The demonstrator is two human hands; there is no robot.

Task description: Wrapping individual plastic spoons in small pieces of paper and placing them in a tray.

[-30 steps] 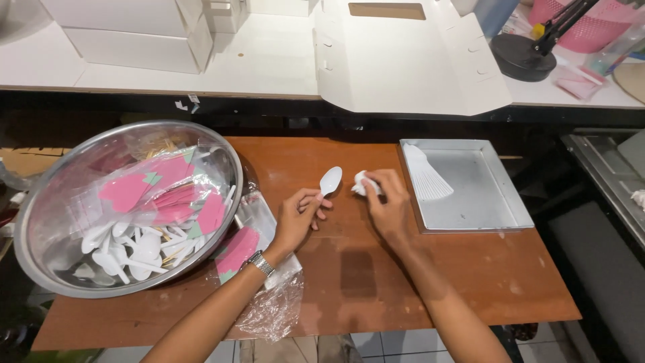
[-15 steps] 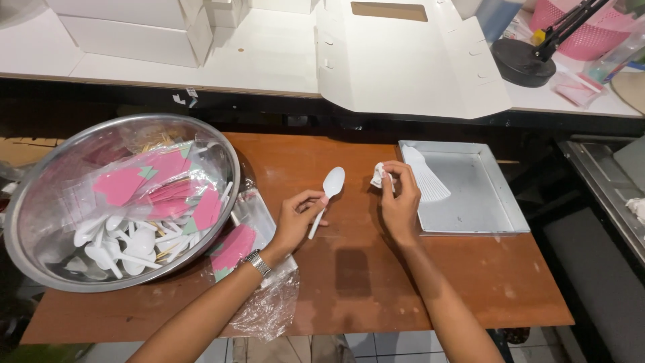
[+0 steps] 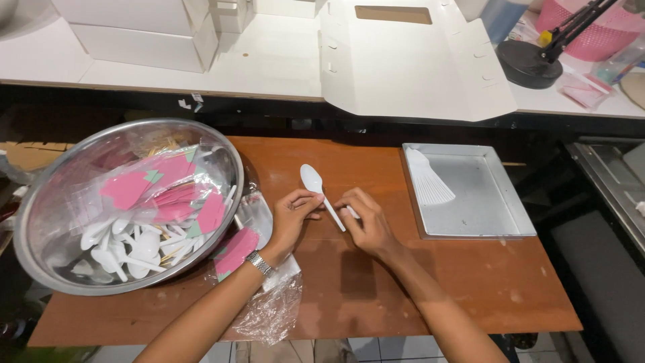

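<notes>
Both our hands pinch one white plastic spoon [image 3: 320, 192]: left hand [image 3: 293, 216] at nine o'clock, right hand [image 3: 366, 224] at three; we keep grips light.

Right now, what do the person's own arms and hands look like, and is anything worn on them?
Both forearms are bare, with no sleeves in view. The left hand has a silver metal wristwatch with a link band at its wrist. The right hand wears nothing: no glove, and no ring that I can make out.

Small food-packing workshop: a wooden worktop [image 3: 403, 296] bearing a steel bowl [image 3: 40, 222] of plastic spoons [image 3: 127, 252], a metal tray [image 3: 494, 225], and flat white cartons [image 3: 410, 67] behind.
</notes>
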